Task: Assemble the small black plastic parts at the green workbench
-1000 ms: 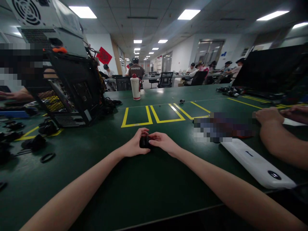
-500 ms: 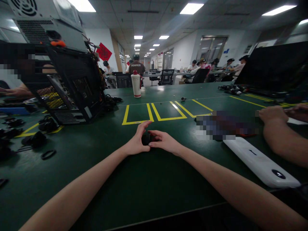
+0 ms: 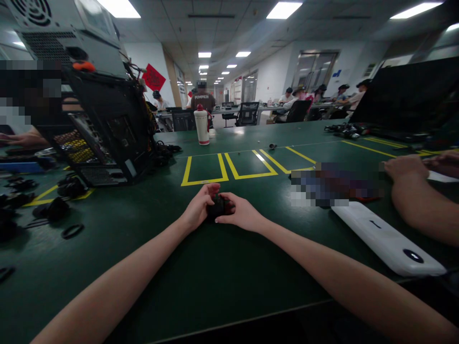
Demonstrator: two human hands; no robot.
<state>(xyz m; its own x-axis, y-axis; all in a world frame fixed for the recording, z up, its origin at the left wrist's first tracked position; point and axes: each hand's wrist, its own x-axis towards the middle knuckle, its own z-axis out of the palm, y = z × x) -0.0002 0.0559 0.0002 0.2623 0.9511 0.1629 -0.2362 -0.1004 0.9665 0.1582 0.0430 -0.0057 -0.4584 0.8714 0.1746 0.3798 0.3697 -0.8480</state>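
Ceiling lamps (image 3: 284, 10) light a long workroom in the head view, with people seated at far desks beyond a green table (image 3: 222, 286). Low over this table, a small black piece (image 3: 216, 210) sits between the person's two hands; it serves as landmark for the rest. To its left, the left hand (image 3: 198, 209) grips it with thumb and curled fingers; from its right, the right hand (image 3: 244, 213) wraps fingers and thumb about the other side. Both hands are about equally near, seemingly touching it. Its long axis cannot be told, being dark and partly covered by fingers.

Just beyond the piece lie yellow tape outlines (image 3: 204, 182), and farther back stands a white tumbler (image 3: 202, 129) with a red top. Well to its left are a black ring (image 3: 72, 231), scattered black parts (image 3: 55, 209) and, behind them, an opened computer case (image 3: 102, 95). On its right, a pixelated cluster (image 3: 315, 186), a long white device (image 3: 387, 239) and a co-worker's hand (image 3: 407, 167) bound that side, all apart from the piece.
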